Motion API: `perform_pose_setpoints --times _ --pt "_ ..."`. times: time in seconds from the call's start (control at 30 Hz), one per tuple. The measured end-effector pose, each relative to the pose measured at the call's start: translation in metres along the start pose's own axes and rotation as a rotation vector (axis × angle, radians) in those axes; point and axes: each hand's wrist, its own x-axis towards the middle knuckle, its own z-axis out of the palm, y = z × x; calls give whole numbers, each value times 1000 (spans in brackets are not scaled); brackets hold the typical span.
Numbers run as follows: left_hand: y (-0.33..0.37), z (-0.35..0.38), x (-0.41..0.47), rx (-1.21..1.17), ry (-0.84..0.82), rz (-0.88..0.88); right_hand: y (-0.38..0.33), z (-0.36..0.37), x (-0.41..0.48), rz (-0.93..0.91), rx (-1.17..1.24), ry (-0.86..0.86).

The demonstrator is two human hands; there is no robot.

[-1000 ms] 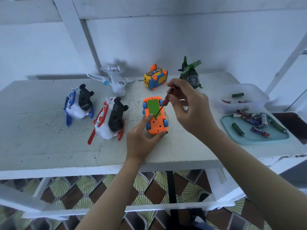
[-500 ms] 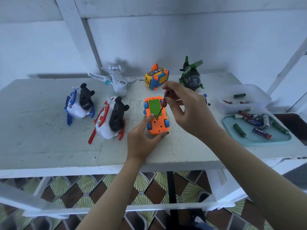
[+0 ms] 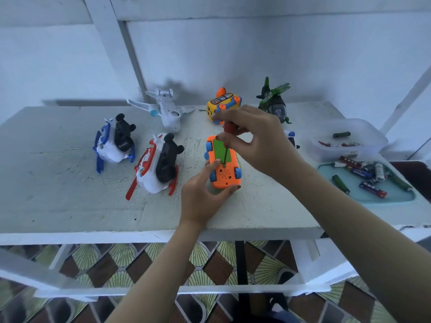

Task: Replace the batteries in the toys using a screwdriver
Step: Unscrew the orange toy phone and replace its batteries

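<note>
An orange toy car (image 3: 224, 175) lies upside down on the white table (image 3: 70, 194), its green battery cover (image 3: 221, 152) facing up. My left hand (image 3: 203, 194) grips the car's near end, with one finger on top and the thumb under its front edge. My right hand (image 3: 254, 138) pinches the red handle of a small screwdriver (image 3: 228, 136). The shaft points down, and the tip sits at the near edge of the green cover.
Two white helicopter toys (image 3: 114, 141) (image 3: 158, 166) lie at the left. A white plane (image 3: 166, 110), a yellow toy car (image 3: 222, 106) and a green helicopter (image 3: 275, 101) stand at the back. A teal tray (image 3: 377, 194) with several batteries and a clear box (image 3: 345, 138) sit at the right.
My right hand has swung the screwdriver from a slant to nearly upright over the cover and turned its fingers on the handle. My left hand stays on the car.
</note>
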Motion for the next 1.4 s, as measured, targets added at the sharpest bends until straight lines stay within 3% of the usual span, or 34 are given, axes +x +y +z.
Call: perform_pose_setpoints --times 0.2,0.4,0.77,1.07,1.2,1.3,1.4 --pt "0 1 1 -3 -5 2 -6 2 6 87 9 -24" --pt "1 1 1 -11 6 14 -11 -1 12 203 313 -25" --pt "1 0 1 -4 -2 14 -6 6 19 74 -55 50" --pt "0 1 2 -20 -7 11 -5 4 18 109 113 18" --pt "0 1 2 -26 -4 20 -2 4 20 11 -87 31" --pt "-2 1 1 -25 -10 11 1 6 20 48 -189 42" --pt "-4 1 1 -18 -13 3 4 1 17 110 -19 -53"
